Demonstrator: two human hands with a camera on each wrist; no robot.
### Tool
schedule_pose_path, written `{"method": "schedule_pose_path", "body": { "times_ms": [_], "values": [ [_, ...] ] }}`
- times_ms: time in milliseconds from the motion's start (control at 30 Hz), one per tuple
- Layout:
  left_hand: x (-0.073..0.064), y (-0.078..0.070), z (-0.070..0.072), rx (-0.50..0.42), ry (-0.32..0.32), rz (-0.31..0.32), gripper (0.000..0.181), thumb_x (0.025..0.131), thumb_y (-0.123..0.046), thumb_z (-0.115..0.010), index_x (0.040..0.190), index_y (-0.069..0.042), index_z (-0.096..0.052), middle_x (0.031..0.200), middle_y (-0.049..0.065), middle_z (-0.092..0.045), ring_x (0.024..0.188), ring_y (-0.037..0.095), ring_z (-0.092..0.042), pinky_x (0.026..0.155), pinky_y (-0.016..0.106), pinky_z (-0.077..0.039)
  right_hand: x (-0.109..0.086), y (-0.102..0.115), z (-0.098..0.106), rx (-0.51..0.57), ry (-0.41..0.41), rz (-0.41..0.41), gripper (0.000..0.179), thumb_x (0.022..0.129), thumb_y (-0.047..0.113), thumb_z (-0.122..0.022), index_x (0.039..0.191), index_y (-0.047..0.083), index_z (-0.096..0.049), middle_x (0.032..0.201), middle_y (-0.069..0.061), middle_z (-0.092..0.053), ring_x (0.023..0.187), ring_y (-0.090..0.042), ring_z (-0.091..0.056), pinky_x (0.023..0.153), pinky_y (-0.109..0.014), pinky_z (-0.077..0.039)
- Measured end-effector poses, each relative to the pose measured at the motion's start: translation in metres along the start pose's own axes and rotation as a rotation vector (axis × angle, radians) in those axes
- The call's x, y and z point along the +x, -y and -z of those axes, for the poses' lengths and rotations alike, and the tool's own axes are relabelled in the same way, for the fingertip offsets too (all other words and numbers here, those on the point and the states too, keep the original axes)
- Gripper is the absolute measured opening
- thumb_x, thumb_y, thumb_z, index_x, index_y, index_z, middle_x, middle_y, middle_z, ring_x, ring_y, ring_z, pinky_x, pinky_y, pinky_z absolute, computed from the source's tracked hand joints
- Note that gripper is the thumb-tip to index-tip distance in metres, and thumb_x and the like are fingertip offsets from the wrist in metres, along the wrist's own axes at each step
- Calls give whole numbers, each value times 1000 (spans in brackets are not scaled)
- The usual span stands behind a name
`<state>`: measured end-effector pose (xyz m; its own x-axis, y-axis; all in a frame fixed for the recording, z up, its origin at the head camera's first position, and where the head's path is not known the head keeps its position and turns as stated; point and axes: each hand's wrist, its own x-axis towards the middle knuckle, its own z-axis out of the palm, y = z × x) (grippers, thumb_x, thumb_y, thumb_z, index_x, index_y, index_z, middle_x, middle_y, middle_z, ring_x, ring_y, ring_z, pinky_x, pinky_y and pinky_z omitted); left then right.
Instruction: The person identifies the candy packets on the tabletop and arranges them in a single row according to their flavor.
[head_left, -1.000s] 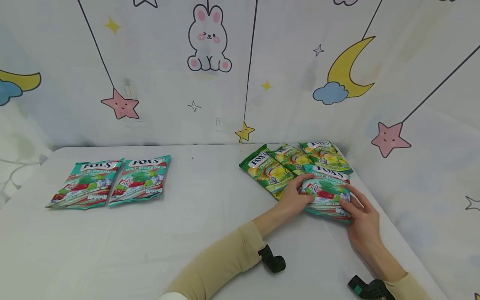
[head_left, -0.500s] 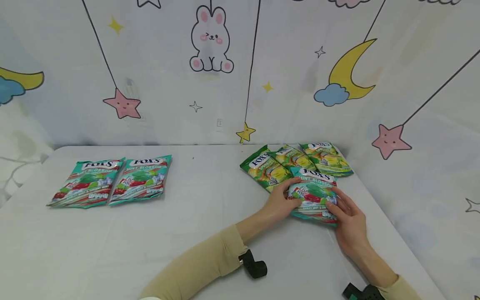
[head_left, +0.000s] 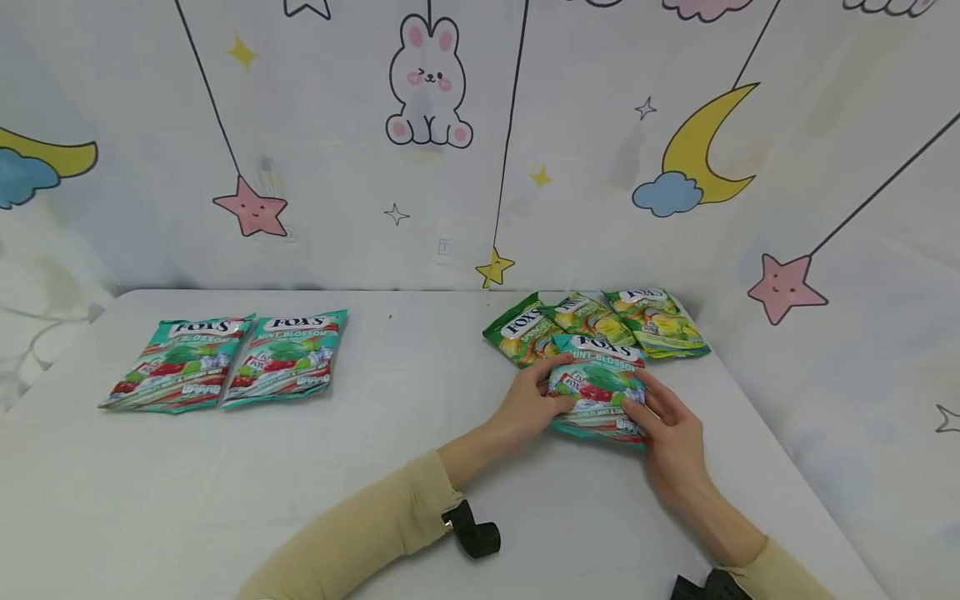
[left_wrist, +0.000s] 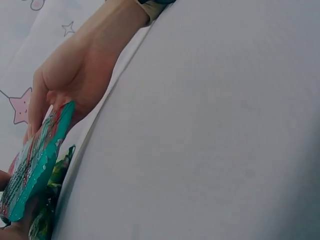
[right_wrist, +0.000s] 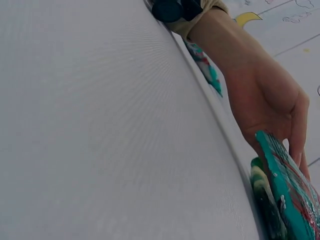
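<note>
pinching a teal bag (head_left: 597,387) perhaps above the white table (head_left: 165,483), left grip (head_left: 525,404) and right grip (head_left: 675,442) face a patterned wall (head_left: 330,108).

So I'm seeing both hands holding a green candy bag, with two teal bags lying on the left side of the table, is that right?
Not quite: the head view shows that the held candy bag is teal, not green. The left hand and right hand do both hold it.
</note>
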<state>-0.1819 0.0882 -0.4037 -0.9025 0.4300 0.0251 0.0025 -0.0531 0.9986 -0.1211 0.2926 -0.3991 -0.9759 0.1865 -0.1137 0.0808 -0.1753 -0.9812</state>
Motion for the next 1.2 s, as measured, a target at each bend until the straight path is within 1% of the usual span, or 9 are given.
{"method": "schedule_pose_path", "body": {
  "times_ms": [100,233,367,467,667,800,967,1200],
  "values": [
    [-1,-4,8,1,-10,-5,58,91,-1,-65,145,-16,-51,149,11,-49,125,24,-58,97,36,-53,4,2,-8,-38,7,-2,63,95,20,-69,152,15,-42,128,11,-61,111,-1,-60,90,-16,-52],
    [-5,-10,19,22,-31,4,58,91,-2,-65,146,-16,-50,150,11,-48,125,25,-58,98,37,-53,11,5,-18,-76,34,-10,63,95,23,-69,152,18,-43,137,3,-55,113,-3,-60,91,-17,-52],
    [-7,-12,30,30,-51,18,59,92,-4,-66,147,-18,-50,150,12,-47,125,27,-57,101,40,-51,15,7,-30,-87,67,-19,62,96,23,-67,152,20,-42,147,-7,-47,115,-5,-59,92,-17,-52],
    [-9,-13,38,37,-64,27,59,92,-6,-66,147,-19,-50,151,13,-47,126,28,-56,102,40,-50,17,8,-38,-86,91,-17,60,97,21,-65,153,19,-42,151,-11,-44,116,-6,-58,92,-18,-52],
    [-14,-16,54,62,-79,28,60,91,-6,-67,147,-18,-49,151,12,-46,126,29,-56,102,40,-51,23,7,-53,-87,123,10,58,99,16,-63,152,16,-42,150,-13,-46,117,-7,-59,93,-19,-52],
    [-18,-19,65,73,-98,29,60,92,-7,-67,148,-17,-48,151,12,-47,126,29,-56,102,41,-50,27,6,-65,-84,128,8,56,98,13,-63,151,16,-44,148,-11,-50,115,-7,-60,92,-20,-52],
    [-23,-21,79,88,-129,26,60,92,-7,-66,148,-18,-48,150,12,-47,127,30,-56,104,43,-49,32,5,-80,-84,146,3,55,98,10,-62,150,17,-46,148,-14,-50,114,-8,-60,91,-19,-52],
    [-28,-21,97,107,-177,27,61,90,-6,-66,147,-16,-49,149,14,-48,127,30,-56,103,42,-49,38,2,-101,-94,160,-22,53,98,11,-62,149,18,-48,151,-9,-47,125,-13,-53,90,-16,-51]
  ]
}}
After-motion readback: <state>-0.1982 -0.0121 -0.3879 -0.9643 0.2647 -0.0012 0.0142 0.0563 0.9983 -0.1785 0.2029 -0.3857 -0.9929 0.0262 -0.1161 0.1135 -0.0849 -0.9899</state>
